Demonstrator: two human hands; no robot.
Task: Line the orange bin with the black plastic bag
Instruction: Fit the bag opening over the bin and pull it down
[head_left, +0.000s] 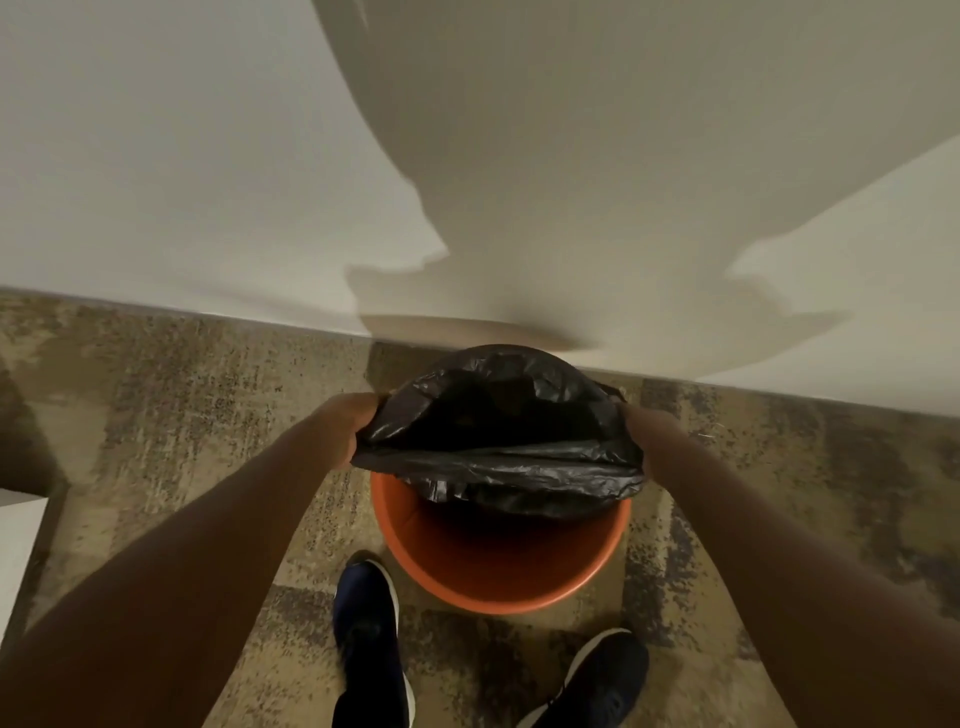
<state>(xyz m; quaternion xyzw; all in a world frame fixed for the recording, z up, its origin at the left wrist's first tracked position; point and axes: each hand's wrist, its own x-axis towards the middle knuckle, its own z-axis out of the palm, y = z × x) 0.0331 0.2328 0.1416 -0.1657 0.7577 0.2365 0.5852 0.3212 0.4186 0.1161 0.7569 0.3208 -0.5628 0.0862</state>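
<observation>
A round orange bin (498, 582) stands on the carpet close to the wall. The black plastic bag (498, 447) is spread open over its far half, with its mouth stretched wide and its near edge hanging above the bin's opening. My left hand (345, 426) grips the bag's left edge. On the opposite side my right hand (647, 431) grips the right edge. The near half of the bin's rim and inner wall shows bare orange. The far rim is hidden by the bag.
A white wall (208, 182) runs just behind the bin, with my shadow on it. Two dark blue shoes (369, 639) (597, 680) stand on the mottled brown carpet (182, 415) in front of the bin. A pale object (21, 545) sits at the left edge.
</observation>
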